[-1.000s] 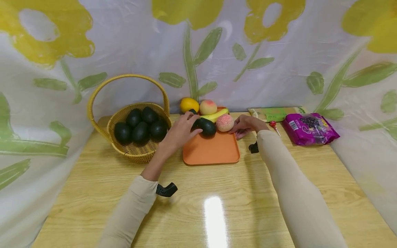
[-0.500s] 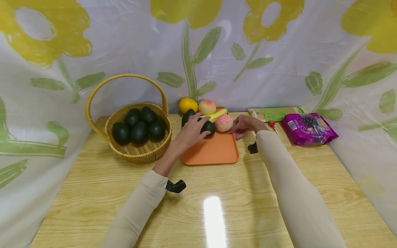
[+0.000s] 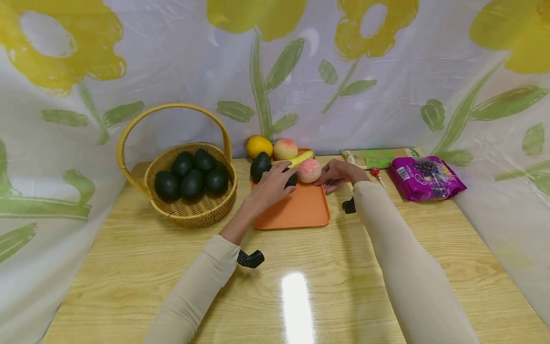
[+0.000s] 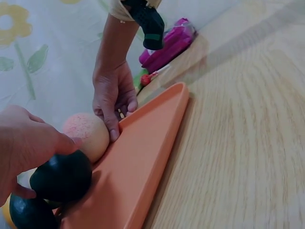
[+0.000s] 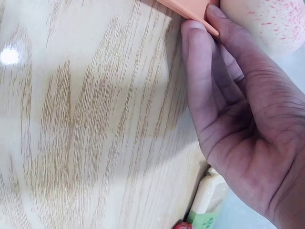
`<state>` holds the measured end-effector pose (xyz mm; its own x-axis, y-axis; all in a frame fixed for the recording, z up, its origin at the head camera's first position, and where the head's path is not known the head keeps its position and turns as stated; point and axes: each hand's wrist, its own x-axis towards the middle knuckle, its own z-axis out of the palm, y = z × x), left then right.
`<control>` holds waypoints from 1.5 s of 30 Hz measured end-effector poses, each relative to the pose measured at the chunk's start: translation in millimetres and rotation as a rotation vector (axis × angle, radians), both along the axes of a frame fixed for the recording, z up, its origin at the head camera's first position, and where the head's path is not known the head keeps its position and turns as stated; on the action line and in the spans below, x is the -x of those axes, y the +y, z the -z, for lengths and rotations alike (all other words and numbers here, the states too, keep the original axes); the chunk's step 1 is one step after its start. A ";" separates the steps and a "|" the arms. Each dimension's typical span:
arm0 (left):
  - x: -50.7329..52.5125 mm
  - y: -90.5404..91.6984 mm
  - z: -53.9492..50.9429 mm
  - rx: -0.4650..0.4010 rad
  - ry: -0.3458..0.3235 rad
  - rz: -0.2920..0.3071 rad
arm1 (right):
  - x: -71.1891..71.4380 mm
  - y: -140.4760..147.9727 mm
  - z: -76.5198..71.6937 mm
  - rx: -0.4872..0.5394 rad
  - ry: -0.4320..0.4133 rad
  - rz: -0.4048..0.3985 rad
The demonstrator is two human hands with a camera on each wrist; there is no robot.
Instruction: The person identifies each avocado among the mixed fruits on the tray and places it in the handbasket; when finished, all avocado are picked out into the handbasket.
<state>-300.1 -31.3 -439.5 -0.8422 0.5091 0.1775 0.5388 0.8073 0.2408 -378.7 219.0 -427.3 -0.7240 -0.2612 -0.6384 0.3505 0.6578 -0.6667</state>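
My left hand (image 3: 271, 185) holds a dark green avocado (image 3: 291, 179) on the orange tray (image 3: 301, 212); its fingers reach over the top in the left wrist view, where the avocado (image 4: 64, 176) touches or nearly touches a pink-speckled peach (image 4: 86, 136). Another avocado (image 3: 260, 166) sits just left of that hand. With thumb and fingers, my right hand (image 3: 337, 173) pinches the tray's right edge, close beside the peach. In the right wrist view the tray's corner (image 5: 190, 12) lies between thumb and fingertips of the right hand (image 5: 248, 105).
A wicker basket (image 3: 202, 219) with a tall handle and several avocados stands left. Behind the tray's avocados are a yellow fruit (image 3: 259, 146), another peach (image 3: 285, 149) and a banana (image 3: 302, 157). A lollipop (image 3: 375, 172), a green packet (image 3: 382, 156) and a purple packet (image 3: 425, 178) lie right.
My left hand has shifted right, off the left avocado, which now shows uncovered, and over the right one. The right hand stays at the tray's edge.
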 end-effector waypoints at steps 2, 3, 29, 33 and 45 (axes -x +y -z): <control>-1.0 1.3 1.2 0.013 -0.005 -0.004 | -0.8 -1.3 -1.1 0.005 -0.005 0.000; -1.5 1.9 1.6 0.016 -0.006 -0.005 | -0.8 -1.7 -1.3 0.007 -0.009 -0.002; -8.2 3.3 0.2 0.022 0.026 0.049 | 0.1 2.4 0.1 -0.009 -0.006 0.013; -8.9 1.0 1.9 -0.006 -0.004 0.071 | 1.9 2.7 4.4 -0.004 0.001 0.006; -8.8 -8.6 5.6 -0.102 0.097 0.147 | 0.1 0.0 -1.7 -0.022 -0.009 0.002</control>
<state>-291.3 -39.9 -445.1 -0.7368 0.6004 0.3109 0.6735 0.6926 0.2584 -378.8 219.0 -425.5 -0.7187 -0.2456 -0.6505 0.3581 0.6712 -0.6491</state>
